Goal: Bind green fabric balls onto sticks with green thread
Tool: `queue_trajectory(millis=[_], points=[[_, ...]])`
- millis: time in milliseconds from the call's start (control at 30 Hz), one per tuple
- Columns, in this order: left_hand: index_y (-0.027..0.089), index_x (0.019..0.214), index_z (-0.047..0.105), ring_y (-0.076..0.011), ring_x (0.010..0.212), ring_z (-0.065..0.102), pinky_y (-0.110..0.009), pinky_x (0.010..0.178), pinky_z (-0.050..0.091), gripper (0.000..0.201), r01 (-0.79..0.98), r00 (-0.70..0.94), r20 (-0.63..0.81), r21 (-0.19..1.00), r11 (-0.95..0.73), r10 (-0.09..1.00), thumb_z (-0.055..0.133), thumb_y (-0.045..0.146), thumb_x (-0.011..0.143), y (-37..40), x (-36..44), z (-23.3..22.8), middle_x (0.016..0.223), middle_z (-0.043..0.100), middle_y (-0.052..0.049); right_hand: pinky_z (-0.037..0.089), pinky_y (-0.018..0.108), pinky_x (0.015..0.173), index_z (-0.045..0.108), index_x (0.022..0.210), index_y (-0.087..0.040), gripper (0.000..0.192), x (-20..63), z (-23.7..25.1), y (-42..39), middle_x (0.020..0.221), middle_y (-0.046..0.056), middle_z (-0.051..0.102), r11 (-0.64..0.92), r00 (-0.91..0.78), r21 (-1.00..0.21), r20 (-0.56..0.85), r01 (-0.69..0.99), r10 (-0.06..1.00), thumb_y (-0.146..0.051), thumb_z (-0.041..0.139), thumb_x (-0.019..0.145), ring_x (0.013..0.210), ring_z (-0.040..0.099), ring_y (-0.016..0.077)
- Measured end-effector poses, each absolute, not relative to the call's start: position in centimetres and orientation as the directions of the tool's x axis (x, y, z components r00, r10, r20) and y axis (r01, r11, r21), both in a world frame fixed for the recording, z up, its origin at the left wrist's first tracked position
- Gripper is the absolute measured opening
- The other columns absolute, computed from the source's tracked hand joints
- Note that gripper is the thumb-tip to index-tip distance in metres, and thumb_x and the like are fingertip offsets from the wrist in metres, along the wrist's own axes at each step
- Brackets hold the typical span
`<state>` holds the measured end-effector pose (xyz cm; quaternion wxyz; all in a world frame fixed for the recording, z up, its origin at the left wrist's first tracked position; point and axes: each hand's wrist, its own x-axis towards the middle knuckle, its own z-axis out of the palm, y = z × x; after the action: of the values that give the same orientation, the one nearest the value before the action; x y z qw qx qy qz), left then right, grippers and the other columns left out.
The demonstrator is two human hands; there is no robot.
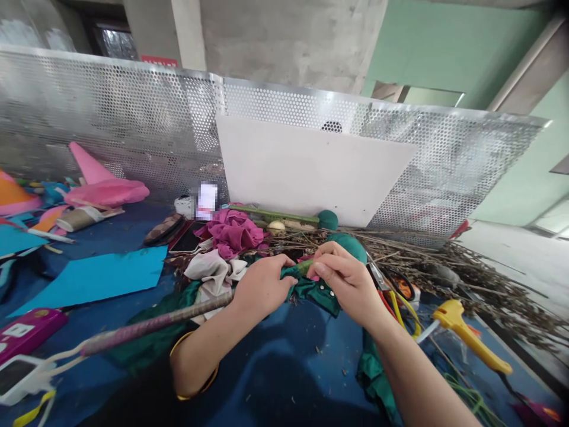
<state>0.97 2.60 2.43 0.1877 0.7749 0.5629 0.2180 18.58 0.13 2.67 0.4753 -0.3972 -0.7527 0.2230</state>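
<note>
My left hand (264,286) is closed round a long wrapped stick (178,317), which runs from the lower left under my wrist. Between my hands shows a green part (305,266), seemingly the stick's far end. Dark green cloth (316,295) with small white dots hangs around it, touching the fingers of both hands. Thumb and fingertips of my right hand (344,281) are pinched together at the green part, on the cloth there as far as I can see. A bit of pink shows by those fingertips. My palms hide the rest of the grip.
Yellow glue gun (471,335) and scissors (402,284) lie right. Dry twigs (440,270) spread behind them. Magenta cloth (233,231), white cloth (211,270) and a phone (207,200) sit behind my left hand. Blue sheet (102,279) lies left. A white board (306,169) leans on perforated metal.
</note>
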Motion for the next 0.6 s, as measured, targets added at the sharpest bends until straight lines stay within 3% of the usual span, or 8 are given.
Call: queue_trajectory(millis=[133, 400, 600], points=[[0.025, 0.099, 0.067, -0.0265, 0.089, 0.067, -0.033, 0.072, 0.047, 0.022, 0.822, 0.335, 0.121, 0.447, -0.353, 0.934, 0.058, 0.025, 0.078, 2.1, 1.3, 2.1, 0.094, 0.073, -0.005, 0.042, 0.028, 0.064, 0.067, 0.074, -0.02, 0.026, 18.4, 2.6, 0.2, 0.079, 0.003, 0.052, 0.582, -0.281, -0.722, 0.51, 0.374, 0.813, -0.027, 0.051, 0.093, 0.073, 0.053, 0.0155], [0.021, 0.104, 0.062, -0.0276, 0.082, 0.069, -0.033, 0.067, 0.048, 0.022, 0.87, 0.434, 0.142, 0.192, -0.454, 0.89, 0.056, 0.023, 0.082, 1.2, 2.0, 1.6, 0.088, 0.073, -0.008, 0.044, 0.028, 0.066, 0.07, 0.073, -0.02, 0.025, 18.3, 1.6, 1.3, 0.08, 0.004, 0.058, 0.504, -0.135, -0.738, 0.502, 0.448, 0.854, -0.026, 0.053, 0.09, 0.075, 0.057, 0.017], [0.015, 0.108, 0.059, -0.0269, 0.073, 0.067, -0.035, 0.06, 0.05, 0.029, 0.784, 0.611, 0.211, -0.03, -0.62, 0.763, 0.042, 0.011, 0.086, 0.6, 2.6, 1.2, 0.08, 0.069, -0.009, 0.044, 0.029, 0.068, 0.071, 0.065, -0.02, 0.031, 18.6, 1.1, 2.0, 0.075, 0.003, 0.063, 0.314, 0.02, -0.832, 0.363, 0.458, 0.931, -0.028, 0.053, 0.088, 0.071, 0.059, 0.0168]])
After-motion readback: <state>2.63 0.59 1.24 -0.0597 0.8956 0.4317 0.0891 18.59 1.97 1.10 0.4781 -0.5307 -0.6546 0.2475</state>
